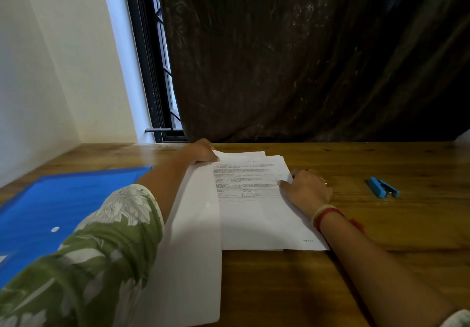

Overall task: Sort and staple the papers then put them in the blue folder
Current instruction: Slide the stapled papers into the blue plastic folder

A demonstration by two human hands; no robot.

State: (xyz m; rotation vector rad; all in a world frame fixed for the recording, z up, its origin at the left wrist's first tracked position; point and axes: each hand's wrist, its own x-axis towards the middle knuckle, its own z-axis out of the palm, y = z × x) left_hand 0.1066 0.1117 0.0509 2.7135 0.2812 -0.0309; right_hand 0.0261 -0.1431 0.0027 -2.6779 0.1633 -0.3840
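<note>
Dark curtain (305,54) filled upper right of frame; window (157,72) strip to its left. Wooden table (381,263) ran across the lower half.

Blue folder (63,199) lay flat at lower left, partly behind a green floral sleeve (101,250).

Stack of papers (254,220) sat at centre, printed page up. Loose sheet (193,250), blank side showing, overlapped the stack's left edge.

Left hand (203,152) pinched the loose sheet's top corner, fingers curled round it. Right hand (309,190) rested on the stack's right edge, thumb on the top page; pinching or only pressing, could not tell.

Blue stapler (384,187) lay at right, well apart from the papers.
</note>
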